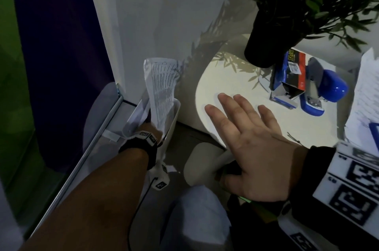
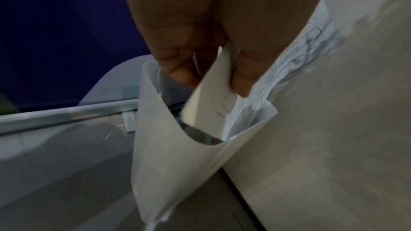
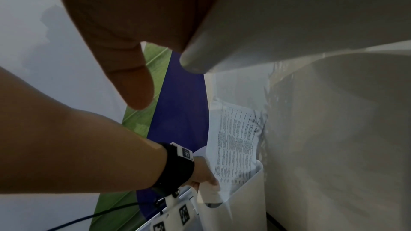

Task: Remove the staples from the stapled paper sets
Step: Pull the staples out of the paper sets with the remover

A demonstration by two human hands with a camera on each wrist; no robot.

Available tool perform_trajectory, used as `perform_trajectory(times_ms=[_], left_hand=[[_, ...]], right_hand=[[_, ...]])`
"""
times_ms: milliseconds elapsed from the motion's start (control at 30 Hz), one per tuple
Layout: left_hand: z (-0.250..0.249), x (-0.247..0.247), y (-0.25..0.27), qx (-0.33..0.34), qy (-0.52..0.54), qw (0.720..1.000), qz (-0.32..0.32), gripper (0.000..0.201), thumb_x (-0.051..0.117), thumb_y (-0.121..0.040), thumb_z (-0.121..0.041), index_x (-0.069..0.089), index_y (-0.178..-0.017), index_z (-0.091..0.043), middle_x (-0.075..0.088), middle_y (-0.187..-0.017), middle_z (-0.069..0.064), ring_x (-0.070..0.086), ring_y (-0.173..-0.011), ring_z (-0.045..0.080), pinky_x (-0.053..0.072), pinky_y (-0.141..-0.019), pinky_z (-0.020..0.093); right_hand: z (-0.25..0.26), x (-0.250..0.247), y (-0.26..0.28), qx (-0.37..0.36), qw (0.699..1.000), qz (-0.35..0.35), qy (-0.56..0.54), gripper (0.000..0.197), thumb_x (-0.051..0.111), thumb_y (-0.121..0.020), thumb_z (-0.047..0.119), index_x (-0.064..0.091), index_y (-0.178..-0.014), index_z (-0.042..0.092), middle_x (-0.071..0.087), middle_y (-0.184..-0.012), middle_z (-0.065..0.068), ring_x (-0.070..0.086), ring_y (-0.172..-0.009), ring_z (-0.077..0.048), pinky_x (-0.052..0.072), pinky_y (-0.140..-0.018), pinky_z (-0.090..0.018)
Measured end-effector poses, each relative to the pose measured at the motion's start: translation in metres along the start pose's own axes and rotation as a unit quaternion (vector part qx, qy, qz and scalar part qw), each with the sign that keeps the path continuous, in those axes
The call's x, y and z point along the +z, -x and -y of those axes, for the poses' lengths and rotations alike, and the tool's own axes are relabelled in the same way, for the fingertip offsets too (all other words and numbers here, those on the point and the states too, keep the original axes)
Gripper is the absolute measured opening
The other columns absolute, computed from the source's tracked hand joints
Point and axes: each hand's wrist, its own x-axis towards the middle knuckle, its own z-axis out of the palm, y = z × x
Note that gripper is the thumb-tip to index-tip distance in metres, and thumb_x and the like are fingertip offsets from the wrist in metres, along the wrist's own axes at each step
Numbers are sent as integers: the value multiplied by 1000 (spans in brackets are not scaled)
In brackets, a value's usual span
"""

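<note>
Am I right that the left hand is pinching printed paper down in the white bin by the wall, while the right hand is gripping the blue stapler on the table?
Not quite. The left hand does pinch the paper in the white bin, but the right hand is open, fingers spread, clear of the blue stapler. The head view shows it.

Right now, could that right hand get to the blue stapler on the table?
Probably yes: the right hand lies open over the table edge, and only bare tabletop shows between it and the blue stapler.
</note>
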Motion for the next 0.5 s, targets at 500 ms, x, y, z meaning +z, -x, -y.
perform_trajectory(times_ms=[500], left_hand=[[-23,-45,-15,35,-48,995,-85,33,51,-92,-12,56,-122,1,57,-124,20,55,-113,33,45,-88,34]], right_hand=[[0,-2,3,1,1000,4,5,115,40,-54,60,-38,-134,36,-42,-145,8,-33,-139,-21,-13,-112,-48]])
